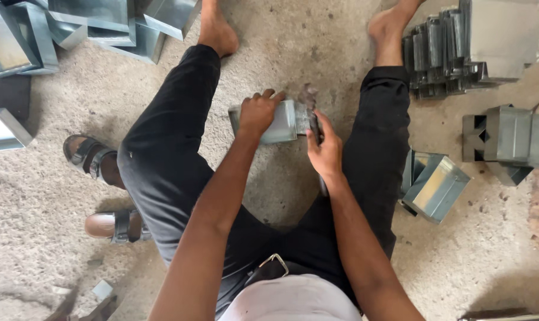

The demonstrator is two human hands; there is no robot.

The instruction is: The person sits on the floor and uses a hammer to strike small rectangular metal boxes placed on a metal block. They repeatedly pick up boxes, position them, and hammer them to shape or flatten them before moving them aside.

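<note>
I sit on a concrete floor with my legs spread. Between them lies a small sheet-metal box, shiny and grey. My left hand presses down on its left part, fingers curled over the far edge. My right hand grips a dark metal hand tool whose head meets the box's right end. The tool's handle is mostly hidden in my palm.
Folded metal boxes are piled at the top left, stacked flat pieces at the top right, more boxes on the right and one by my right thigh. Another person's sandalled feet stand at the left.
</note>
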